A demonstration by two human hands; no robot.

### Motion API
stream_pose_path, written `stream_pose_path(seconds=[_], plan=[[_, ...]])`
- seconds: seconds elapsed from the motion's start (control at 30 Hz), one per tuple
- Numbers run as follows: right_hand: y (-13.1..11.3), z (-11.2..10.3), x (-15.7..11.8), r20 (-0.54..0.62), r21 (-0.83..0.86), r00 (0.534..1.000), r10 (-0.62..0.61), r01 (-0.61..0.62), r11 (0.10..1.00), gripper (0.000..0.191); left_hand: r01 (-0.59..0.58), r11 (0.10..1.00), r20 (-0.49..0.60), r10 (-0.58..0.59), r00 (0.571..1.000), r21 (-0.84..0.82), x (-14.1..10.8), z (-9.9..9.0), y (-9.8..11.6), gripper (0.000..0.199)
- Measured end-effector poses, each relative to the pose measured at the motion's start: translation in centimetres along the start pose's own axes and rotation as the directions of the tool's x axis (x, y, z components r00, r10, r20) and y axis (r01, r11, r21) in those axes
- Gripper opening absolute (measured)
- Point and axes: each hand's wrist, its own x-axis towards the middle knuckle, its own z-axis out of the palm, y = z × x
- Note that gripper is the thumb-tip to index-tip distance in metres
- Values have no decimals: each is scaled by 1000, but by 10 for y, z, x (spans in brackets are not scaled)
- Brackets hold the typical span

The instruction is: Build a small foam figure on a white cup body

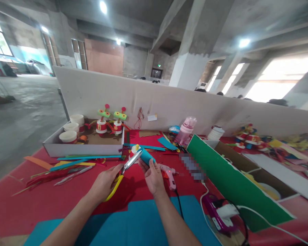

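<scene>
My left hand [105, 181] is closed around the yellow-handled scissors [130, 162], whose blades point up and to the right. The blade tips meet the near end of a rolled blue paper tube [147, 155]; whether they are cutting into it I cannot tell. My right hand [154, 176] pinches that tube between thumb and fingers, above the red table. Just behind the blades stands a white paper cup [131, 152] with something yellow on top, partly hidden. Right of my right hand lies a pink glue gun [170, 177] with a red light on it.
A white box [84, 149] at left holds paper cups and two cup figures. Paper strips [74, 166] lie before it. Blue sheets [113, 225] cover the front. At right stand a green-sided box [236, 184], a purple power strip [218, 215] with cables, and a pink bottle [187, 130].
</scene>
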Motion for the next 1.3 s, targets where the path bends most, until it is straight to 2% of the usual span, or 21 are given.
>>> stream_pose_path(seconds=[0.37,0.9,1.3], plan=[[1,0,-2,-29,53,1000,-2,3,999,32,19,997,35,-22,999,81,-1,0,1,53],[2,-1,-1,-21,54,1000,13,-12,998,28,5,999,4,-6,1000,41,-2,1,-2,53],[2,1,-2,-19,82,998,54,-52,995,34,-19,1000,14,20,1000,-17,-2,1,-1,51]])
